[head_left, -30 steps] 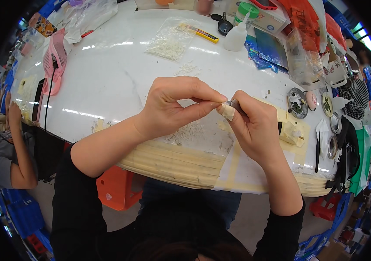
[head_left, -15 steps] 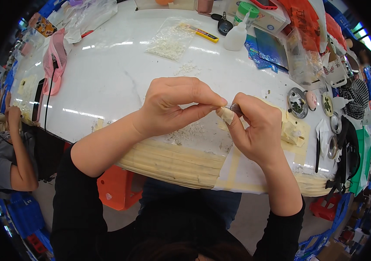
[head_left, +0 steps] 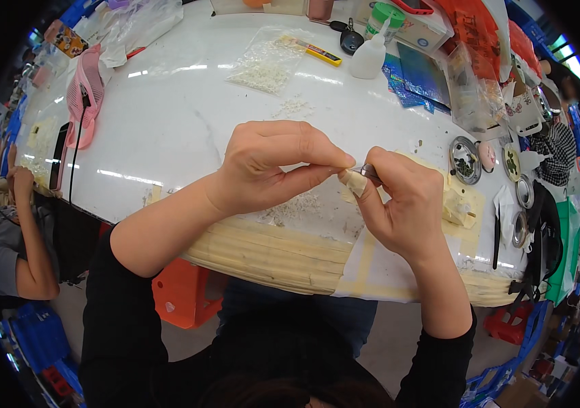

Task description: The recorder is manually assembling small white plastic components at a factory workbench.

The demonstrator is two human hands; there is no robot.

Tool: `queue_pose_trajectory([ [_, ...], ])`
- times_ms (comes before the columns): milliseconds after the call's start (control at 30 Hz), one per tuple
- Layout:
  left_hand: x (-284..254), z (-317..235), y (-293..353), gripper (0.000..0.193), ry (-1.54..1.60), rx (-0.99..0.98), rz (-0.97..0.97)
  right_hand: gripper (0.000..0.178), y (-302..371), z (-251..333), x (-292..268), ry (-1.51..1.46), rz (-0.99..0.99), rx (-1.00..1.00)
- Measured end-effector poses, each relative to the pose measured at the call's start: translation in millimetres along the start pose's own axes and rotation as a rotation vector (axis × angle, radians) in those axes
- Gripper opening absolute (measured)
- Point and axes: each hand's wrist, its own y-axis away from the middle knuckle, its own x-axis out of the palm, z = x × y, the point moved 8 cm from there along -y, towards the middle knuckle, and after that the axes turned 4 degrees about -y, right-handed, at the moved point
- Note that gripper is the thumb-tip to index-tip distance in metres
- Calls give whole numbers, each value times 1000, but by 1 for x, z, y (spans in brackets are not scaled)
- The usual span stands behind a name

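Note:
My left hand is closed in a pinch, thumb and forefinger tips together. Whatever lies between them is too small to make out. Close against those fingertips, my right hand grips a small grey metal tool, whose exact kind does not show. Beige tape wraps the right thumb, which points at the left fingertips. Both hands are above the white table, near its front edge. Below and beyond them, whitish crumbs are scattered on the tabletop.
A clear bag of pale bits, a yellow cutter, a white squeeze bottle and car keys lie farther back. Round tins stand at the right. A pink mesh cap is leftward, near another person's arm.
My right forefinger and the metal tool have shifted slightly, so more of the tool shows. My left hand stays almost still.

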Motion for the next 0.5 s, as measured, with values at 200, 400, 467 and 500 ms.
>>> queue_pose_trajectory([
  [200,0,-1,0,24,-2,-6,2,11,0,1,-1,29,24,-8],
  [400,0,-1,1,23,8,-4,-1,12,0,3,-2,62,18,-29],
  [467,0,0,1,23,18,-10,-4,14,0,4,-2,83,19,-43],
  [500,0,0,1,22,21,-10,-7,15,0,5,-2,97,20,-54],
])
